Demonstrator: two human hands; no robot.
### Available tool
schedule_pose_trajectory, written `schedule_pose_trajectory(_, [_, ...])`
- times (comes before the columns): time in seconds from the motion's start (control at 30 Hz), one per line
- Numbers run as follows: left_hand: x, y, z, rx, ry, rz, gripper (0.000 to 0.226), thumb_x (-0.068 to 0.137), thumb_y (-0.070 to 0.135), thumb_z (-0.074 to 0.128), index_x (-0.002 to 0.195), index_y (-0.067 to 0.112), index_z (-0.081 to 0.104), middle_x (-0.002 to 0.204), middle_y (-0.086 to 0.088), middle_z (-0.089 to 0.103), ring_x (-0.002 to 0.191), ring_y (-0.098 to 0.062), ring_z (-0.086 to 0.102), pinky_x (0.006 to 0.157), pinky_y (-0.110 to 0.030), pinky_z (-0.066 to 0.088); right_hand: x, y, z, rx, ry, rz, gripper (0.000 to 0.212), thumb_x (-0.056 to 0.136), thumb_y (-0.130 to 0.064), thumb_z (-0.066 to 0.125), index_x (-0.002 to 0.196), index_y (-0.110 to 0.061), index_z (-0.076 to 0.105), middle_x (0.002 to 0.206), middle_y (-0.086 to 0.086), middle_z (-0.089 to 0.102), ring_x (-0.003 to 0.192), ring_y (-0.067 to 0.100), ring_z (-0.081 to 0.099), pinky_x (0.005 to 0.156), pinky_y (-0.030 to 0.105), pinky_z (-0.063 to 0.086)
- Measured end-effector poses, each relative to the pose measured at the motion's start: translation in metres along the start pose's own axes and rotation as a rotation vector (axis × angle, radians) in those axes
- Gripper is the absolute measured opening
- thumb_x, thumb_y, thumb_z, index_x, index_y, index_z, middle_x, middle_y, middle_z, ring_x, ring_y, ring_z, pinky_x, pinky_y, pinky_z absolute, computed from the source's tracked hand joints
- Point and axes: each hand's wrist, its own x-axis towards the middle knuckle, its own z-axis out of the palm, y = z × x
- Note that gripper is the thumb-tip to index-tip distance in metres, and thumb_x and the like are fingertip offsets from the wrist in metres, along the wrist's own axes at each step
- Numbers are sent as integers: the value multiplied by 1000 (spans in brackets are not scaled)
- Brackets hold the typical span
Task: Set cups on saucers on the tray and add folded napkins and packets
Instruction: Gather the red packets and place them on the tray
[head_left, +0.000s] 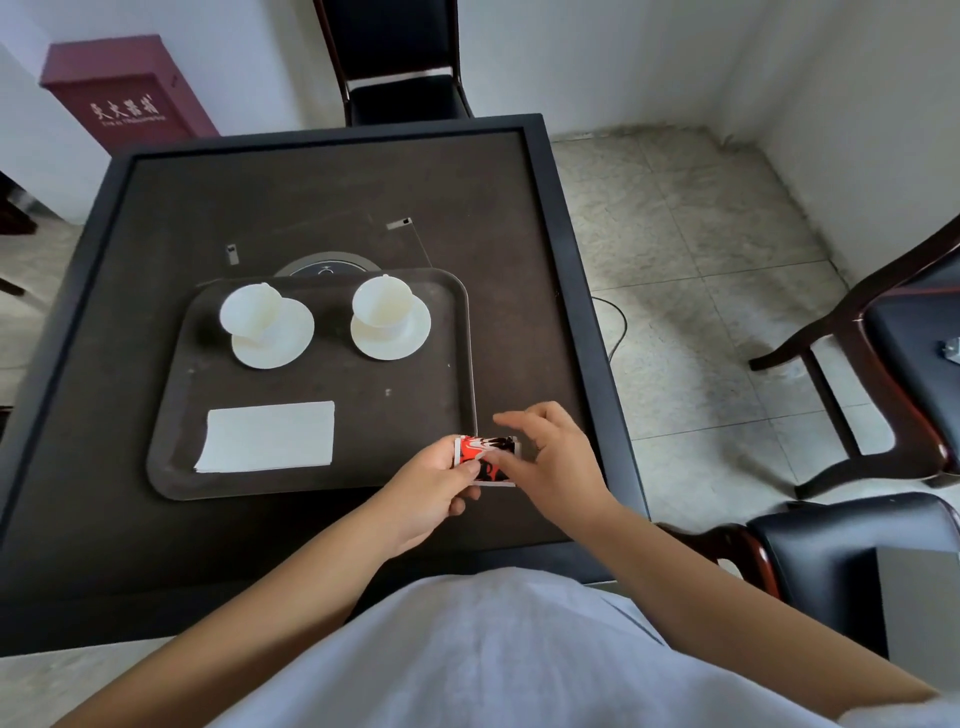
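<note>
From the head camera, the only writing in view is a line of white characters on the red wall box (124, 88) at the far left, too small to read. The packet (485, 460) carries a red, black and white print with no legible lettering.

The left hand (434, 488) reaches in from below, its thumb and curled fingers pinching the packet's left side. The right hand (553, 462) comes from the right; its thumb touches the packet's right part, while the other fingers are spread and loosely raised above it. The packet is held just over the near right corner of the tray (462, 332).

On the dark tray sit two white cups, each on its own white saucer: the left cup (249, 312) leans toward the left edge of its saucer (283, 343), the right cup (382, 306) stands centred on its saucer (405, 338). One folded white napkin (267, 436) lies flat on the tray's near left part. The tray rests on a dark square table (322, 197). Three dark chairs stand around it.
</note>
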Motion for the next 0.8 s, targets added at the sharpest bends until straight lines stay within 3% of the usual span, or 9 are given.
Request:
schedule_pose_trajectory(0.1, [-4, -4, -4, 13, 47, -7, 22, 102, 21, 49, 122, 25, 55, 86, -5, 63, 73, -11, 55, 64, -22, 47, -2, 3, 0, 109, -42, 68, 37, 83, -22, 76, 118, -24, 66, 97, -11, 56, 73, 4, 54, 68, 14, 47])
schedule_pose_trajectory(0.27, [-10, -11, -12, 5, 97, -28, 27, 102, 22, 49, 129, 22, 51, 92, -8, 64, 77, -13, 56, 67, -23, 49, -1, 1, 13, 200, -152, 127, 17, 86, -18, 72, 100, -28, 69, 82, -18, 63, 75, 2, 60, 64, 13, 48])
schedule_pose_trajectory(0.37, [-12, -16, -21, -7, 119, -41, 30, 101, 23, 49, 131, 21, 50, 95, -9, 64, 79, -14, 57, 68, -23, 49, 3, -4, 22, 266, -196, 162, 17, 87, -18, 71, 92, -33, 65, 82, -13, 65, 74, 3, 62, 62, 15, 50])
schedule_pose_trajectory(0.5, [-12, -23, -37, -22, 157, -68, 27, 101, 24, 51, 128, 26, 49, 93, -6, 64, 77, -13, 59, 65, -19, 50, 11, -11, 38, 317, -219, 265, 16, 86, -24, 73, 99, -29, 64, 85, -10, 68, 75, 3, 64, 62, 17, 52])
schedule_pose_trajectory(0.63, [-8, -29, -60, -11, 189, -94, 23, 100, 24, 52, 122, 29, 51, 89, -3, 66, 72, -10, 62, 62, -18, 50, 20, -23, 61, 332, -217, 384, 13, 82, -32, 75, 91, -28, 67, 76, -11, 71, 70, 5, 68, 57, 22, 56])
schedule_pose_trajectory(0.8, [2, -30, -84, -35, 178, -137, 25, 100, 22, 52, 125, 24, 52, 98, -6, 66, 80, -13, 64, 67, -22, 52, 36, -34, 87, 311, -243, 522, 11, 81, -35, 76, 84, -26, 69, 74, -10, 72, 67, 7, 68, 61, 25, 58])
